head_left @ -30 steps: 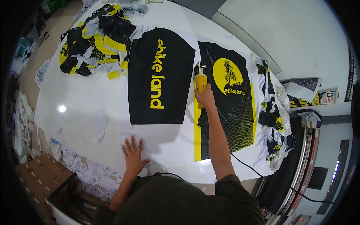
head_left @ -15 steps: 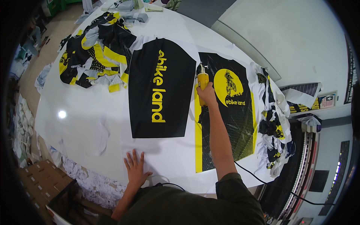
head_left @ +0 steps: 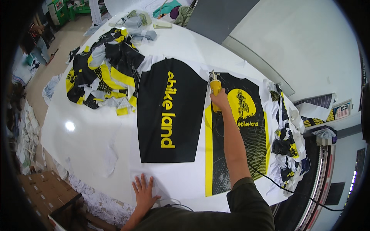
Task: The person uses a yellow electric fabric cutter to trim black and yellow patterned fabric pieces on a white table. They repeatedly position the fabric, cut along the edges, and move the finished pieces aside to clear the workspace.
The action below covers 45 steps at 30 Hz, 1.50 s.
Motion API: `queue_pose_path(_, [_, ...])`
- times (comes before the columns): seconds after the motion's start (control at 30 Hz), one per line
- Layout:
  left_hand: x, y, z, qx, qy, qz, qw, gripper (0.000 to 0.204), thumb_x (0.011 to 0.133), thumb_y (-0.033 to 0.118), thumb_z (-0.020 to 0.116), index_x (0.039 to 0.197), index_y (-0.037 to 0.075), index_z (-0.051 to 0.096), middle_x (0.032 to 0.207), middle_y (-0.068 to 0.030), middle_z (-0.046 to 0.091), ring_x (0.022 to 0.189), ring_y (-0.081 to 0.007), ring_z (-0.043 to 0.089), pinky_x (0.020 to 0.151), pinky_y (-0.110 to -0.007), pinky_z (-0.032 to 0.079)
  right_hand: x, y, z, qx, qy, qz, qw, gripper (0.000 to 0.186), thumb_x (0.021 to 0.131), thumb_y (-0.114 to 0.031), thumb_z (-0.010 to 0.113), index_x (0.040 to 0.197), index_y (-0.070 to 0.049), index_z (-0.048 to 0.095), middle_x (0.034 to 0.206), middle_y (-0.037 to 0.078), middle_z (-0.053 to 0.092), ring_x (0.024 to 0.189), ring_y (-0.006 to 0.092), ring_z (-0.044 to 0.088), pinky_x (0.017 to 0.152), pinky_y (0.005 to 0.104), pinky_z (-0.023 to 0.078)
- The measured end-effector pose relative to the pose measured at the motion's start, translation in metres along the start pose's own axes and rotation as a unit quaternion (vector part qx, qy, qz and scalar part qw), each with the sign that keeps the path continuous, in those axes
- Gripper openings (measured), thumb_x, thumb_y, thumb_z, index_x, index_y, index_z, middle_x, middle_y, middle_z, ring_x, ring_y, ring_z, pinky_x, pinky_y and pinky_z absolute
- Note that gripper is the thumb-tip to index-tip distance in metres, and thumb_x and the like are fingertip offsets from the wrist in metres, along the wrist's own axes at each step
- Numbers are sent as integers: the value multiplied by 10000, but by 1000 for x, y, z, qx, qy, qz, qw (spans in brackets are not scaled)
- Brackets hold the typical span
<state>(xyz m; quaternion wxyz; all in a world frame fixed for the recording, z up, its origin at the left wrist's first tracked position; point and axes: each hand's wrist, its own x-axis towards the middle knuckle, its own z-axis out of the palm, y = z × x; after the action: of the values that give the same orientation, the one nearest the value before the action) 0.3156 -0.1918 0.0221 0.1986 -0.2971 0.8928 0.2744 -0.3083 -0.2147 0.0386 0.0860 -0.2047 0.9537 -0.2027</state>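
Observation:
My right hand (head_left: 221,101) is wrapped round the yellow body of a corded electric fabric cutter (head_left: 216,87). The cutter's metal head points away from me, at the far left corner of a black panel with yellow edges (head_left: 255,144) and a yellow circle print. To the left lies a tapered black fabric panel (head_left: 152,115) with yellow lettering, flat on white sheeting (head_left: 192,179). My left hand (head_left: 144,193) rests palm down near the front edge, fingers spread, just short of the lettered panel. My right forearm hides part of the yellow-edged panel.
A heap of black, yellow and white fabric pieces (head_left: 102,71) lies at the far left of the white table (head_left: 86,154). Scraps (head_left: 287,144) line its right edge. The black cord (head_left: 293,191) runs off right. Brown cartons (head_left: 44,188) stand at the lower left.
My right hand has pushed the cutter farther away along the yellow-edged panel's left side, up to its far corner. My left hand stays flat. The whole view has shifted a little.

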Motion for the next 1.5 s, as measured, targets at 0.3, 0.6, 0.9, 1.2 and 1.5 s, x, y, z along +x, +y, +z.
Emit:
queue_pose_path(0.3, [-26,-30,8,17,24,12,999,1096,787,597,791,1650,159,278,1694,-303,107,1564,-518,60,1226,-682,69,93,-11,-22,25,21,0,999,828,807,-436,750,1349,113,448,1200,376,662,1159,501,658,981,499,550])
queue_pose_path(0.6, [-53,-67,-59,42,-130,-199,971,845,820,515,791,1417,-14,512,1426,-281,555,1304,-472,534,1094,-606,382,-175,64,-47,338,80,70,935,464,928,-293,717,1225,15,539,1027,162,678,874,267,675,774,398,544])
queue_pose_path(0.9, [100,6,-53,75,108,40,991,1194,781,839,634,1676,186,187,1725,-253,33,1561,-549,17,1132,-822,82,-405,144,-4,427,224,246,841,463,970,-310,680,1278,-2,523,1141,143,637,987,246,642,865,371,522])
queue_pose_path(1.2, [68,-64,-58,50,79,47,994,1271,728,791,735,1686,222,123,1744,-199,-21,1566,-539,-41,1095,-859,65,-520,255,-50,230,369,271,859,564,902,-312,739,1283,41,519,1033,257,703,927,398,717,815,465,555])
queue_pose_path(1.5, [69,-68,-61,60,59,19,996,1260,725,732,784,1685,260,119,1748,-184,-29,1564,-547,-32,1094,-862,79,-583,114,-46,141,177,275,934,542,879,-291,724,1249,35,498,966,341,701,910,520,698,776,554,546])
